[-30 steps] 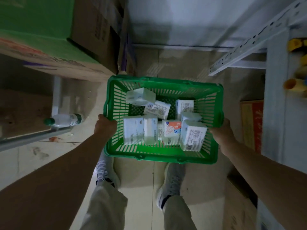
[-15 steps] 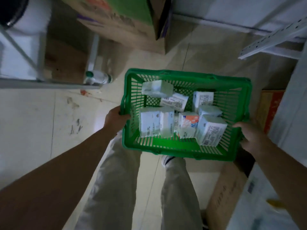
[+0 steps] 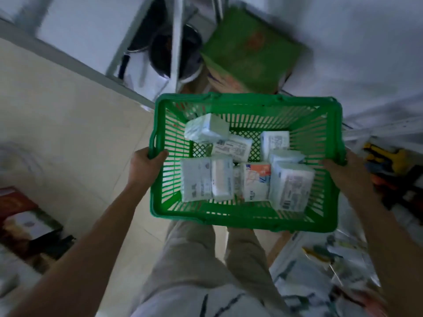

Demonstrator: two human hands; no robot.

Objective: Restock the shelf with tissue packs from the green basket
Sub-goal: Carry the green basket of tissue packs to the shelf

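Both my hands are gripping the green basket of tissue packs: left hand clenched on its left rim, right hand on its right. I'm seeing a green-topped carton lying at upper centre, and blurred clutter crowding the frame's right edge.

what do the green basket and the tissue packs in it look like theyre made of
Green basket: looks like rigid moulded plastic, glossy; slotted walls, a lattice bottom and a thick rolled rim point to that.

Tissue packs: seemingly soft paper tissue wrapped in thin printed plastic film; the wrap shows a slight sheen, rounded corners and printed labels. Blur keeps the film from being certain.
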